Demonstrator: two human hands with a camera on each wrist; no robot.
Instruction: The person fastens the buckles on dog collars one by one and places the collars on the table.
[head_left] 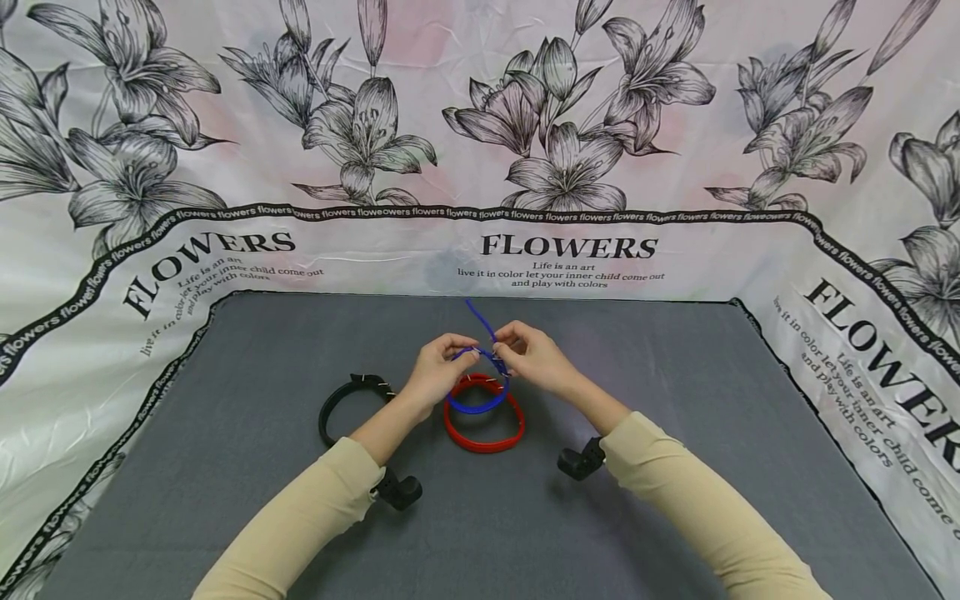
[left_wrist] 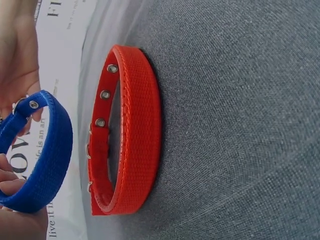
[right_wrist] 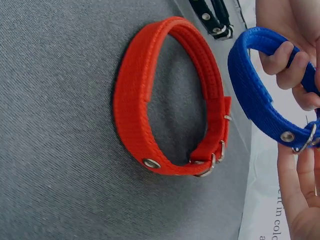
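Both hands work together at the middle of the table: the left hand [head_left: 438, 367] and the right hand [head_left: 534, 357] each have fingers curled round the blue collar [head_left: 480, 392], pinching it near its buckle end, with the free strap tail poking up toward 12 o'clock. Held that way, lifted off the surface, the loop hangs open below the fingers, probably so the strap and the buckle can be handled from both sides at once. The right wrist view shows a metal eyelet and buckle ring right by the right hand's fingertips.

Directly beneath the blue loop, at 6 o'clock from the hands, the red collar [head_left: 483, 425] lies on the grey table [head_left: 675, 500], buckled into a closed ring and resting on its edge; the two collars look close but I cannot tell if they touch. A black collar [head_left: 347, 404] lies at about 9 o'clock from the red one, apart from both, beside the left forearm
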